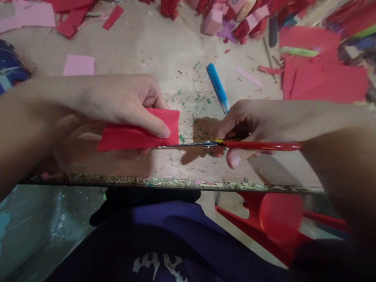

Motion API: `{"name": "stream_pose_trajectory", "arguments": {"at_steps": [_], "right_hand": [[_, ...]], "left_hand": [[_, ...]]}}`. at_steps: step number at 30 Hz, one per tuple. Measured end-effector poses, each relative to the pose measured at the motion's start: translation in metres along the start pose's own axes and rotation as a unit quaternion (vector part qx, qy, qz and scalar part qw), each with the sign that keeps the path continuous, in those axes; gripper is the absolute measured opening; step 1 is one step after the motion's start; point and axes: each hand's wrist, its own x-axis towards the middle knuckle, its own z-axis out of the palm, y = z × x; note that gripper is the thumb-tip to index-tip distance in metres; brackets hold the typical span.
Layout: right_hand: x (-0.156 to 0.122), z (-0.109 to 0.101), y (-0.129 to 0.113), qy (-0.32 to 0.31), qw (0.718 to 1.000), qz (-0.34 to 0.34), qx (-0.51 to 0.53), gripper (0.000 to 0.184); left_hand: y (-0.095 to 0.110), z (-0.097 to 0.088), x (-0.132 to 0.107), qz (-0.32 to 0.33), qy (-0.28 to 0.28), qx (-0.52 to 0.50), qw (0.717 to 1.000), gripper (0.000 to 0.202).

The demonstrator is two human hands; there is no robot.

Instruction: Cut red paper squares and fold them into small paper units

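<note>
L hand (129, 98) pinching red paper (136, 136), thumb on top, nearside & L of blue tube (216, 83). R hand (258, 117) gripping red-handled scissors (264, 146), nearside of tube; tip at paper's near edge. Pink sq. (79, 65) well L of tube, red sheets (329, 80) R.

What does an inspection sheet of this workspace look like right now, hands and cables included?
Surface: pale table strewn with small green bits; rough, flaky front edge.
Things in hand: red paper and red-handled scissors; the blades reach the paper's lower edge, whether cutting cannot be told.
Clutter: blue tube beyond the right hand; pink square beyond the left wrist; red sheets at right; folded paper pieces at the far side.
Hands: left hand pinches the paper; right hand grips the scissors.
Cables: nothing seen.
Surroundings: red plastic seat below the table edge, at right.
</note>
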Motion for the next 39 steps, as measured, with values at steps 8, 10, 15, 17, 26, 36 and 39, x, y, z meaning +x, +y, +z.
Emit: {"name": "stream_pose_trajectory", "arguments": {"at_steps": [8, 10, 15, 17, 26, 36, 39], "right_hand": [[-0.005, 0.009, -0.005, -0.202, 0.957, 0.107, -0.180, 0.034], [-0.004, 0.007, -0.005, -0.251, 0.946, 0.063, -0.196, 0.039], [-0.002, 0.002, -0.005, -0.337, 0.906, -0.010, -0.258, 0.053], [-0.002, 0.000, -0.004, -0.342, 0.899, -0.009, -0.274, 0.059], [-0.003, 0.001, -0.002, -0.330, 0.897, -0.011, -0.294, 0.064], [-0.001, -0.002, 0.001, -0.290, 0.896, -0.011, -0.337, 0.067], [-0.001, -0.002, 0.001, -0.297, 0.896, -0.017, -0.331, 0.066]], "left_hand": [[0.002, 0.003, -0.002, -0.114, -0.123, 0.113, 0.979, 0.009], [0.002, 0.002, -0.001, -0.110, -0.147, 0.174, 0.967, 0.012], [0.003, -0.005, 0.000, -0.041, -0.266, 0.262, 0.927, 0.031], [0.003, -0.009, 0.000, -0.032, -0.279, 0.281, 0.918, 0.038], [0.001, -0.009, 0.001, 0.048, -0.249, 0.308, 0.917, 0.047], [0.001, -0.012, 0.005, 0.009, -0.270, 0.342, 0.900, 0.039], [-0.003, -0.010, 0.004, -0.013, -0.258, 0.344, 0.903, 0.041]]}}
